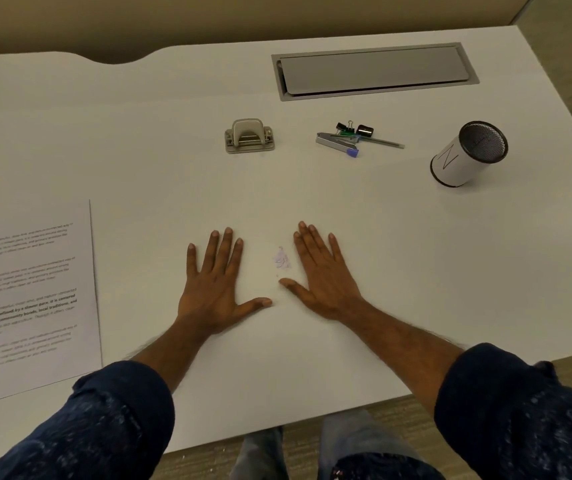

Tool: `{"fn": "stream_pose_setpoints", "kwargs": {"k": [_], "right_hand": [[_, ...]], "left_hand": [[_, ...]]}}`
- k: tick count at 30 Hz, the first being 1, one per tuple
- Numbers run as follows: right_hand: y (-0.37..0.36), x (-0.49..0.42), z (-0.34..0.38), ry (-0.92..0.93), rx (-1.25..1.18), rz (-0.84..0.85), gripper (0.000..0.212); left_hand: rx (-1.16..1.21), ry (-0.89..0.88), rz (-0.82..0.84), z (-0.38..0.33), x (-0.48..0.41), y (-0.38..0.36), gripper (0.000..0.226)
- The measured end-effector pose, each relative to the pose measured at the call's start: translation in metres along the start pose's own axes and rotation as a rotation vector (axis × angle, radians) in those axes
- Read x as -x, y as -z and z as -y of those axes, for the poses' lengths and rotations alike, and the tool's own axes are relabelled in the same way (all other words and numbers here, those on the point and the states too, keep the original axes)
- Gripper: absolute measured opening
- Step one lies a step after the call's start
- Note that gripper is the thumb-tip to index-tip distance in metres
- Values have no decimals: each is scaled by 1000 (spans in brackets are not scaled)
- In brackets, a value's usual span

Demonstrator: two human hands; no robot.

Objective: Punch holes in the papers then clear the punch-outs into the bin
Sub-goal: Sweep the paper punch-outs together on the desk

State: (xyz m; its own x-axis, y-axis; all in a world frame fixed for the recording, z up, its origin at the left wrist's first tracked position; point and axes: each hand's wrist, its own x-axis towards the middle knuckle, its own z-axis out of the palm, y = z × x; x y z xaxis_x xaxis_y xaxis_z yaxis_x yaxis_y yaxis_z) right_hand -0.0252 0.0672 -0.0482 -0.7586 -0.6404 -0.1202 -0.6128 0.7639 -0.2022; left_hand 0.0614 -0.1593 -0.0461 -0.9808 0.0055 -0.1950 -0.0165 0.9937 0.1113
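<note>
Smooth, matt white across the desk (pixel 139 150), with a matt grey metal lid (pixel 373 71). Dull beige finish on the hole punch (pixel 249 136), shinier grey metal on the stapler (pixel 336 142), black wire mesh inside the bin (pixel 468 154) under a plain paper wrap. Matt printed sheets for the papers (pixel 28 299), pale paper punch-outs (pixel 283 258), dark patterned cloth on the sleeves (pixel 104 427).

Grey punch (pixel 249 136) upright, pale punch-outs (pixel 282 259) heaped, papers (pixel 28 299) flat, mesh bin (pixel 468 154) right.

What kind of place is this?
Most likely an office or study room: a white desk with a built-in cable hatch, a hole punch and stapler on it, and printed papers at the side.
</note>
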Motion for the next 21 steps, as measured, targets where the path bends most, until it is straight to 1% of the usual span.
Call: {"fn": "stream_pose_setpoints", "kwargs": {"k": [4, 9, 16, 19, 21], "right_hand": [[5, 11, -22, -111, -15, -38, 74], [7, 20, -34, -179, -34, -43, 71], [5, 22, -33, -165, -84, -53, 70], [6, 8, -37, -117, -54, -40, 71], [7, -9, -39, -89, -12, -10, 79]], "left_hand": [[2, -25, -4, -11, -8, 2, 119], [-12, -85, 21, -40, -25, 7, 119], [-24, -205, 19, -63, -32, 10, 117], [-22, -169, -5, -50, -26, 11, 121], [-36, -121, -12, -35, -20, 11, 124]]}}
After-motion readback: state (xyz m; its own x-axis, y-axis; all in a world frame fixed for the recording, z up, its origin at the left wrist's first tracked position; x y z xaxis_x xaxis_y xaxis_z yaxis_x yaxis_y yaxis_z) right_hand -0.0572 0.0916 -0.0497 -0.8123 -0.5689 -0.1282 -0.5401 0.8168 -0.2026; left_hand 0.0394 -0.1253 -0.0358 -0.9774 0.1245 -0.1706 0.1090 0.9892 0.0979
